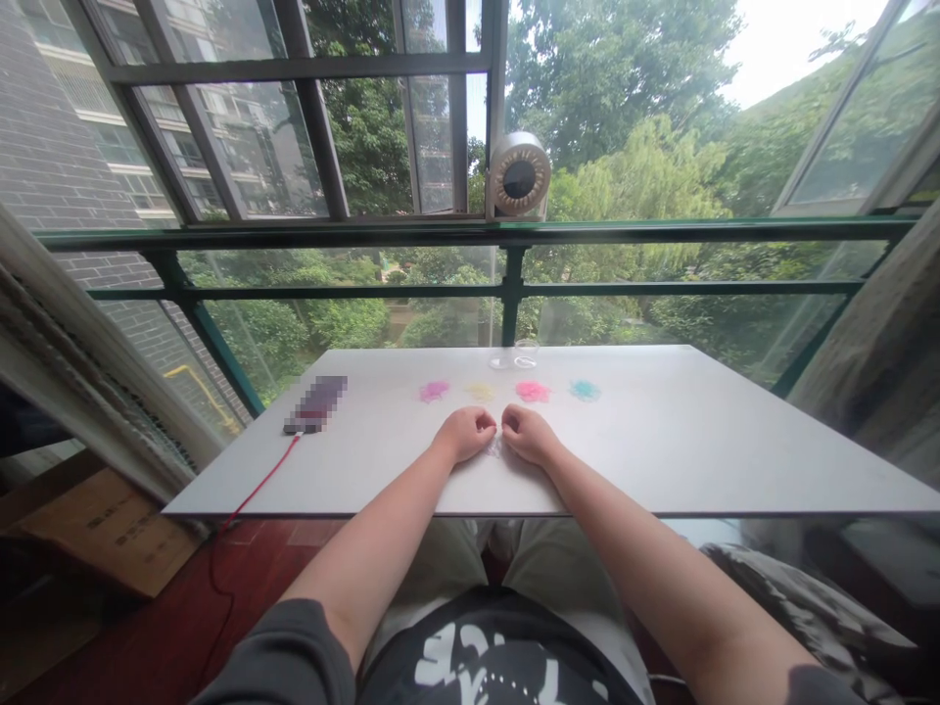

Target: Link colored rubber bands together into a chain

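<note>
My left hand (468,434) and my right hand (527,434) rest close together at the middle of the white table (676,450). Both have curled fingers, with thumbs and fingertips pinched and facing each other across a narrow gap. Whatever they hold is too small to make out. Between and just below them lies a small patch of clear, pinkish bits (493,448). Beyond the hands, four little heaps form a row: purple (434,392), pale yellow (481,392), pink (533,392) and teal (586,390). Their pieces are too blurred to name.
Clear round dishes (524,354) stand at the table's far edge. On the left lies a pixelated phone-like object (315,404) with a red cable (264,477) running off the front edge. A green railing (352,238) and windows rise behind; a cardboard box (110,529) sits lower left.
</note>
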`<state>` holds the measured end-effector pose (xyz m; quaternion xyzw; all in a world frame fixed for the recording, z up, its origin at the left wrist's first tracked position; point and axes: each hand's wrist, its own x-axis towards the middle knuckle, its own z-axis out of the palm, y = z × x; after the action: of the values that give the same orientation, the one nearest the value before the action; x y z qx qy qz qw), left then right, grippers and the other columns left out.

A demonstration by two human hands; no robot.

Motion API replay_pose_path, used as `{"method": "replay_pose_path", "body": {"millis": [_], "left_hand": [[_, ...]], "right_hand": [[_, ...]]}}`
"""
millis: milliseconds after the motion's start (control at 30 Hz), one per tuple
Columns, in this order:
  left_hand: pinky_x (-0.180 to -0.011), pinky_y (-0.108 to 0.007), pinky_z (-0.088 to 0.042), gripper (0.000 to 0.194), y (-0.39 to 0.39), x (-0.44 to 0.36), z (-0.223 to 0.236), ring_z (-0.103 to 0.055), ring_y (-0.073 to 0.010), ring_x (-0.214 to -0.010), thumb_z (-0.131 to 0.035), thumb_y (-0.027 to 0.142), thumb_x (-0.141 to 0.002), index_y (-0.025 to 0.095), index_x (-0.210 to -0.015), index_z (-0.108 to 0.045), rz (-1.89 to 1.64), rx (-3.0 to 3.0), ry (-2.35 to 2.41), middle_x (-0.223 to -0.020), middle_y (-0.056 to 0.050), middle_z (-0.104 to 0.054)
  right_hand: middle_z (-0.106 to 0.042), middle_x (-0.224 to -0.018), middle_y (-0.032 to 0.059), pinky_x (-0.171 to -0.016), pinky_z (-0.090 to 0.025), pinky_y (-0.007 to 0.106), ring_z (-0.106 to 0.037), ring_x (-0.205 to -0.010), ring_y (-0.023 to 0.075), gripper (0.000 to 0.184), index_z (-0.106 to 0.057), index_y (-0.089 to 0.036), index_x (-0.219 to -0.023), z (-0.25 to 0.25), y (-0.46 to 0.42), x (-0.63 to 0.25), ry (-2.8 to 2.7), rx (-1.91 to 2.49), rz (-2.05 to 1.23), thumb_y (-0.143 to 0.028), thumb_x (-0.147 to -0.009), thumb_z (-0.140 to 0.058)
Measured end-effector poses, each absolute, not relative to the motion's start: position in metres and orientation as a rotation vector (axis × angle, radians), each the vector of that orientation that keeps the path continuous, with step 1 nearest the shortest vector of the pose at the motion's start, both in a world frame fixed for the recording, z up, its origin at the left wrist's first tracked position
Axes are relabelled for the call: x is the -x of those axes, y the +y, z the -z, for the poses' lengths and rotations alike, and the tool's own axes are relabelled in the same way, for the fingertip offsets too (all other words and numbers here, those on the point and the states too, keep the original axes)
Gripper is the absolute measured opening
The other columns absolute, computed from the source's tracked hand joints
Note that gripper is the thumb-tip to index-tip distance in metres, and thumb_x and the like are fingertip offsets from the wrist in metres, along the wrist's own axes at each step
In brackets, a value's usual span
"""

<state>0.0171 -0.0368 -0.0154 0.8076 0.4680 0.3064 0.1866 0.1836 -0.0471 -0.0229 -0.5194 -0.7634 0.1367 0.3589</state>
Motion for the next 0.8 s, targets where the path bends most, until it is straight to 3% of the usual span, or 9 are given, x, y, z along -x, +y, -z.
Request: {"method": "replay_pose_path", "body": {"millis": [600, 800], "left_hand": [[-0.078, -0.030, -0.044, 0.019, -0.026, -0.018, 0.017, -0.059, -0.0176, -0.082, -0.047, 0.024, -0.081, 0.015, -0.087, -0.062, -0.951, -2.129, 1.616, -0.090, -0.009, -0.066], [-0.074, -0.025, -0.045, 0.017, -0.031, -0.019, 0.019, -0.059, -0.0140, -0.077, -0.047, 0.025, -0.081, 0.018, -0.087, -0.062, -0.871, -2.231, 1.411, -0.086, -0.003, -0.067]], "right_hand": [[-0.054, -0.060, -0.0016, -0.060, -0.036, 0.024, -0.047, -0.059, 0.0130, 0.010, -0.053, -0.019, -0.071, 0.023, -0.049, -0.185, -2.014, 1.253, -0.401, -0.016, -0.071, -0.043], [-0.059, -0.067, 0.0007, -0.063, -0.037, 0.025, -0.051, -0.064, 0.0147, 0.011, -0.052, -0.019, -0.073, 0.027, -0.045, -0.186, -1.970, 1.292, -0.395, -0.021, -0.076, -0.043]]}}
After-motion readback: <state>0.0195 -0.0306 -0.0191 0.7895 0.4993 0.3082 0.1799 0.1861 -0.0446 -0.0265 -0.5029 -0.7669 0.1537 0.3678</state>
